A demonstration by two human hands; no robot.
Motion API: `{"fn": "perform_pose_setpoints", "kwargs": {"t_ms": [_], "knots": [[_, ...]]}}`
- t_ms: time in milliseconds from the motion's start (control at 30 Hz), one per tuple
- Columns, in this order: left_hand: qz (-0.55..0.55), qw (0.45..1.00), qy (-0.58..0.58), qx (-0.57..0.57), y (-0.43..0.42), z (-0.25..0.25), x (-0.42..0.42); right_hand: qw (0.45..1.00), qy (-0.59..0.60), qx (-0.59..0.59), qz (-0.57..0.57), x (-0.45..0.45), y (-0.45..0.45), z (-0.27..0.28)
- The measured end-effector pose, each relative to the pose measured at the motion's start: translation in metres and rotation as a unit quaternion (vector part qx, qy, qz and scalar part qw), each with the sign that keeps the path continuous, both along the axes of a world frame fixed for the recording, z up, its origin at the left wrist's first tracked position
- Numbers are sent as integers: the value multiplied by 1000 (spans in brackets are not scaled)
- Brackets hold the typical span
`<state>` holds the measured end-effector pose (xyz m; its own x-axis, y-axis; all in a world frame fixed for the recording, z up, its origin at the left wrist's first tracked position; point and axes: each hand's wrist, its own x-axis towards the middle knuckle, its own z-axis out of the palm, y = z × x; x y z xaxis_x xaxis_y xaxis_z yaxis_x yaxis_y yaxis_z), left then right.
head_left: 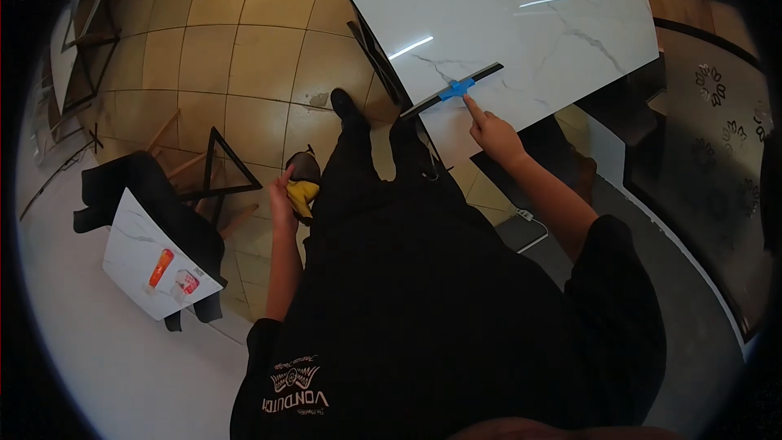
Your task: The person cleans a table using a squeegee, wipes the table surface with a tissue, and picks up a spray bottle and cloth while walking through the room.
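My right hand (pixel 495 134) is closed on the handle of a squeegee with a blue middle (pixel 458 89) and a long dark blade. The index finger stretches along the handle. Its blade lies across the near end of a glossy white marble-patterned table (pixel 521 28), one end by the left edge. Down at my left side, my left hand (pixel 281 198) is closed around a yellow cloth (pixel 302 195) and a dark, rounded bottle-like thing (pixel 305 166) with a small black tip. The fingers are partly hidden behind these.
To the left, a smaller marble-patterned table (pixel 142 253) bears an orange bottle (pixel 160 269) and a red-and-white packet (pixel 186 282). A black chair (pixel 147 187) stands beside it. Beige tiles (pixel 261 57) cover the floor. A dark panel with flower shapes (pixel 709 163) stands at the right.
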<state>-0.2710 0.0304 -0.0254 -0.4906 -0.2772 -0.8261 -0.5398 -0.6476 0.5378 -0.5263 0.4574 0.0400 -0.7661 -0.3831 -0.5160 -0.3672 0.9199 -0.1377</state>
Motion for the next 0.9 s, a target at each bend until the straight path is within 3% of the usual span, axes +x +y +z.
{"fn": "perform_pose_setpoints", "kwargs": {"t_ms": [233,467,533,900], "knots": [[-45,998,17,-50,24,12,23,983,31,-178,-41,-50,-17,19],[-68,994,-18,-83,39,15,28,965,154,-214,-7,-172,-96,-17],[-72,994,-23,-82,49,23,27,977,13,-208,-35,-211,-132,-11],[-29,995,-10,-100,96,50,49,982,18,-188,-4,-274,-174,-58]]}}
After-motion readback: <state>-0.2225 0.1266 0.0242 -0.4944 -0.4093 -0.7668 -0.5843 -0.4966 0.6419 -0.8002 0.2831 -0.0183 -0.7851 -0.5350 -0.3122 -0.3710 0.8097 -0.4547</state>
